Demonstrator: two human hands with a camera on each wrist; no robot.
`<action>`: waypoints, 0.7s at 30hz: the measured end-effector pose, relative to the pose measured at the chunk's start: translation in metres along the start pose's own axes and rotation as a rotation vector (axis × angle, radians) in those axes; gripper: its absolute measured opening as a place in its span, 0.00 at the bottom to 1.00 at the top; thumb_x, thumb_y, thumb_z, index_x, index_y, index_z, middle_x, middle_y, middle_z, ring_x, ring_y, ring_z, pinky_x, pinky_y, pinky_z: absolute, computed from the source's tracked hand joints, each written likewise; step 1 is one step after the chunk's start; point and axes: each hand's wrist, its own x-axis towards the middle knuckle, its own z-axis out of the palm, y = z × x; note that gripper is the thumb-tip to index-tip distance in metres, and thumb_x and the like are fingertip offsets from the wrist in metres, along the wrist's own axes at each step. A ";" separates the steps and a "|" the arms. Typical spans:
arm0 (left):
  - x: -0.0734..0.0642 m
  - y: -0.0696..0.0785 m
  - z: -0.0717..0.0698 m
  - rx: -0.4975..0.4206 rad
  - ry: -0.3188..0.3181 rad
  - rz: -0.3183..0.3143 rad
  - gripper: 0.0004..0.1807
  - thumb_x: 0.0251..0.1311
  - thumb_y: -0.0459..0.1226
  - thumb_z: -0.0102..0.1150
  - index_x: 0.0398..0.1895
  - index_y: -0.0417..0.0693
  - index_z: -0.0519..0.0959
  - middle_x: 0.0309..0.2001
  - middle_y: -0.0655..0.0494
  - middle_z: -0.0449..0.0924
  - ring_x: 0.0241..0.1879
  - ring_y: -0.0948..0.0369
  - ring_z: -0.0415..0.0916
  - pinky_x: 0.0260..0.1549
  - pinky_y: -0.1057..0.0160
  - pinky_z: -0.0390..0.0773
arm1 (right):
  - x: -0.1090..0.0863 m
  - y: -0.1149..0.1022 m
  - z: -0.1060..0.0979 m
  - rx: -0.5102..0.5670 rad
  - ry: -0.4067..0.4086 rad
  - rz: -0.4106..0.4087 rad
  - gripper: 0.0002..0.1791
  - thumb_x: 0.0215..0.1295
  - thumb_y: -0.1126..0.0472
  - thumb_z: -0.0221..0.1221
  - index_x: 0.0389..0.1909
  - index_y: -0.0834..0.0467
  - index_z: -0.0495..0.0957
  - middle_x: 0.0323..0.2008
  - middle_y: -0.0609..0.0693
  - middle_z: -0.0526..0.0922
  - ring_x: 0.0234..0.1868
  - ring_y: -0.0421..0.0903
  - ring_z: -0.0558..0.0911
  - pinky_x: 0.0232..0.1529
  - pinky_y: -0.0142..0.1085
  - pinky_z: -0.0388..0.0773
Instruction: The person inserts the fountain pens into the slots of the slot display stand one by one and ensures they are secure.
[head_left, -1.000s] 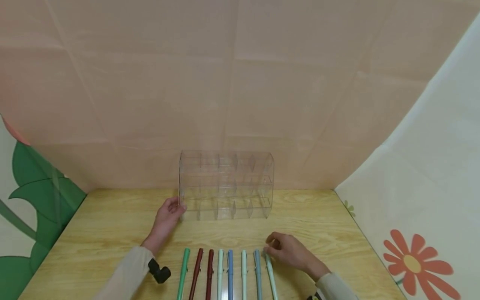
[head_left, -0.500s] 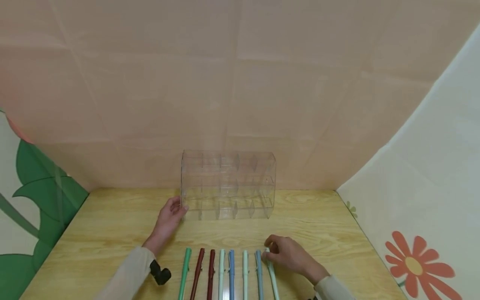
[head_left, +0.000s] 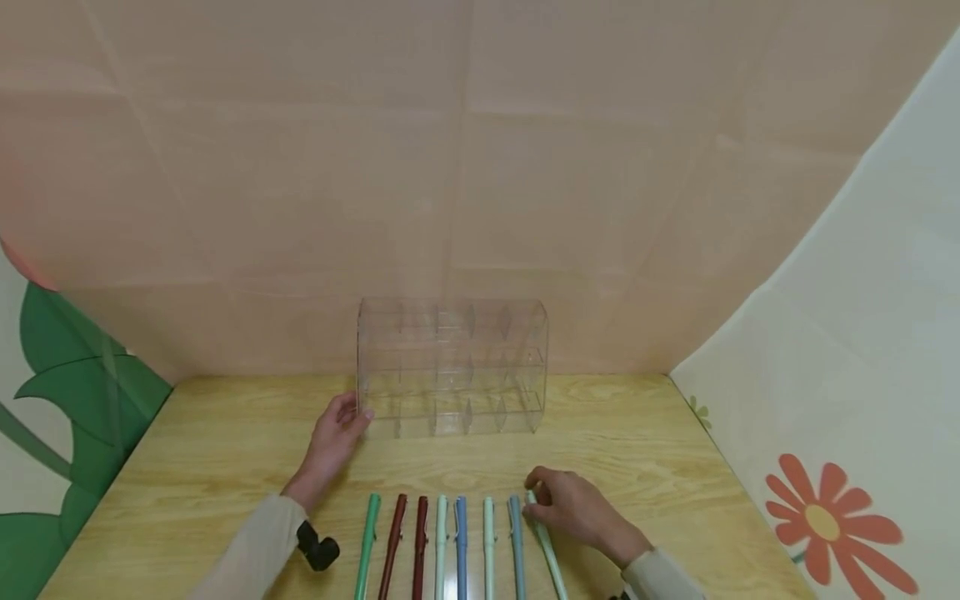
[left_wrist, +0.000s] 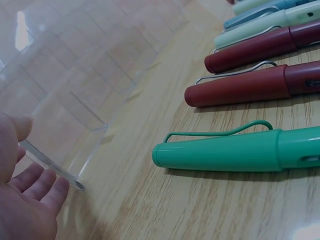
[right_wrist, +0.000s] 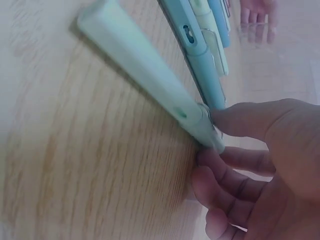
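Observation:
My left hand (head_left: 332, 435) holds the lower left edge of a clear plastic organizer (head_left: 452, 414) with rows of small compartments. In the left wrist view its thumb lies on one side of the clear side panel (left_wrist: 52, 167) and the fingers on the other. With thumb and fingertips, my right hand (head_left: 581, 510) pinches the cap end of a pale mint pen (head_left: 550, 554), the rightmost in a row. That pen (right_wrist: 142, 67) slants away from the blue-grey pen (right_wrist: 200, 65) beside it, its far end on or close over the wood.
Left of the held pen, several capped pens lie side by side: a green pen (head_left: 367, 546), dark red pens (head_left: 420, 546), a blue pen (head_left: 461, 546) and pale mint ones. A peach cloth (head_left: 450, 167) hangs behind the wooden table (head_left: 225, 433); printed cloths flank it.
My right fingers have taken hold of the rightmost mint pen, and its near end has swung to the right. My left hand stays on the organizer.

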 end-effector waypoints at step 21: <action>-0.002 0.003 0.001 -0.001 0.013 0.006 0.32 0.80 0.37 0.55 0.79 0.33 0.59 0.78 0.29 0.64 0.78 0.36 0.64 0.76 0.39 0.71 | 0.002 0.000 0.007 -0.026 0.035 0.063 0.13 0.60 0.62 0.67 0.46 0.59 0.81 0.30 0.43 0.80 0.27 0.38 0.74 0.25 0.30 0.71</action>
